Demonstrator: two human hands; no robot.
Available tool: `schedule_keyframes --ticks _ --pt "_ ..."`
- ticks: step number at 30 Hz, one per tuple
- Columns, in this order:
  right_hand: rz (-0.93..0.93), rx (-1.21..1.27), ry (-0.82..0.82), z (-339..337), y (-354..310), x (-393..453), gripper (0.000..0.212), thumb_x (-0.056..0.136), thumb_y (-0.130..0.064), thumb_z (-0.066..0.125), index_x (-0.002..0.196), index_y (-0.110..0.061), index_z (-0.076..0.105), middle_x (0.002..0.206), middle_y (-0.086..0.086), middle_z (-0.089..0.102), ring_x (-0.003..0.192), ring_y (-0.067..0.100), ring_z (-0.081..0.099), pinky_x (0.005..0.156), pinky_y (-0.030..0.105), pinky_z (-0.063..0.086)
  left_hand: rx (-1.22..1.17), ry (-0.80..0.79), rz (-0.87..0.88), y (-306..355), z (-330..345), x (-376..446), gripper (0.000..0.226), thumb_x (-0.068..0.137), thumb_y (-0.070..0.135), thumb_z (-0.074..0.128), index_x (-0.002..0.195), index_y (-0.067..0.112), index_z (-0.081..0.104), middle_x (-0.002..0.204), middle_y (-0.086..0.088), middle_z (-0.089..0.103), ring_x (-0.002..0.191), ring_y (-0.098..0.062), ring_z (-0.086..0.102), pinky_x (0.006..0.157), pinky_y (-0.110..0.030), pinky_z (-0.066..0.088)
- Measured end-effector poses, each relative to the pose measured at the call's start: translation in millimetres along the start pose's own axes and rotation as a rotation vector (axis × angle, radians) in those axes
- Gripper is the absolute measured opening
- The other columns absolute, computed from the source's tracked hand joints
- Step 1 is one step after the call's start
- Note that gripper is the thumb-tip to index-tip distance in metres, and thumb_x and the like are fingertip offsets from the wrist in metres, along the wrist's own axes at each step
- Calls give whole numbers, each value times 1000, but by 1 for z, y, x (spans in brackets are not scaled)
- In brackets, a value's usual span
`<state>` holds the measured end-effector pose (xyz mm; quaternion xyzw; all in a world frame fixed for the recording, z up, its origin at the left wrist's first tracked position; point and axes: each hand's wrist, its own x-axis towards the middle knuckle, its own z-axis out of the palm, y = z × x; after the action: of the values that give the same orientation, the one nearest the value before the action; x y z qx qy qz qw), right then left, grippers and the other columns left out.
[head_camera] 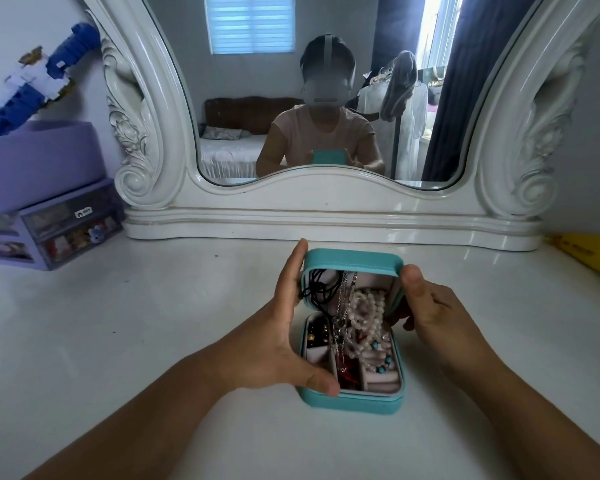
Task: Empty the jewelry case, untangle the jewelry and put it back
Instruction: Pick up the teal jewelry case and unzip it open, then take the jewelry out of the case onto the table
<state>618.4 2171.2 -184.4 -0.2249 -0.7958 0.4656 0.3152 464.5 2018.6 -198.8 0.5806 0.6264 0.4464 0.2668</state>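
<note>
Teal jewelry case [352, 400] on white tabletop, lid [353, 263] raised, pearl strands [366, 311], black cord [317, 289], silver chain [342, 299] tangled inside

A white glossy table [118, 341] ran up to a large mirror [291, 98] in a carved white frame [146, 133], set against a pale wall [21, 36]. In its glass showed a bed [229, 150] with a dark headboard, a window with a lowered blind [250, 22] glowing bluish, a dark curtain [465, 98] edged by daylight, and pale clothes [406, 116] hanging on a stand. At the left stood a purple drawer unit [59, 230] under a purple box [35, 157], with a blue-and-white toy [39, 81] behind, and a yellow object [589, 254] lay at the right edge.
</note>
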Motion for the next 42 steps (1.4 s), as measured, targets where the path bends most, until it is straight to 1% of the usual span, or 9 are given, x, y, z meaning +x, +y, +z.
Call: schedule_keyframes --ticks 6,10,15,20,23,26,30,35,42 --pt "34 7 -17 2 6 0 75 84 -61 22 75 4 59 70 13 65 56 2 52 52 7 38 52 20 65 -1 3 4 137 56 15 87 128 62 -19 124 61 9 125 25 21 93 2 28" --pt "89 62 -49 5 4 0 58 88 -52 24 74 -11 63 59 -15 66 56 -8 56 53 2 39 15 9 47 -3 2 6 130 53 18 87 134 60 -5 143 42 10 127 21 25 93 0 31" --pt "116 87 -40 5 8 2 54 91 -51 30 79 -14 68 64 -9 68 55 -6 56 52 4 39 12 44 -21 -7 3 12 140 40 43 90 135 60 -12 153 24 9 140 2 17 115 -32 26" --pt "121 32 5 8 8 -1 22 91 -40 50 105 -25 55 79 -5 70 66 -1 65 60 15 47 91 81 -78 -9 0 13 142 34 54 87 125 68 -21 141 42 2 130 24 4 99 2 19" --pt "65 -6 -85 7 3 -7 37 83 -42 60 117 -33 47 87 -5 71 78 2 66 71 20 50 66 81 -120 -11 -4 12 147 30 53 89 127 66 -21 144 38 5 135 14 11 110 -18 24" --pt "-9 -37 -305 8 0 -14 70 71 -43 74 129 -45 34 101 -15 65 89 -8 60 70 10 45 38 107 -154 -11 -13 6 150 31 45 93 130 64 -18 152 23 9 140 -8 22 112 -44 31" --pt "-69 94 -497 15 -7 -22 86 66 -24 81 132 -43 30 104 -32 60 99 -9 59 73 5 46 95 138 -183 -11 -25 0 147 36 47 90 134 58 -18 150 27 3 142 -3 11 116 -40 23" --pt "-100 231 -521 25 -14 -27 81 67 1 77 131 -27 37 107 -23 66 100 -2 63 75 10 50 58 151 -196 -13 -32 0 139 35 69 80 139 52 -10 153 21 6 142 -2 10 118 -38 19" --pt "-142 288 -556 26 -22 -30 70 71 20 64 122 -21 41 102 -26 66 93 -5 65 71 8 50 63 243 -152 -11 -33 -1 103 58 64 74 138 56 9 150 22 18 137 -1 24 113 -31 26"
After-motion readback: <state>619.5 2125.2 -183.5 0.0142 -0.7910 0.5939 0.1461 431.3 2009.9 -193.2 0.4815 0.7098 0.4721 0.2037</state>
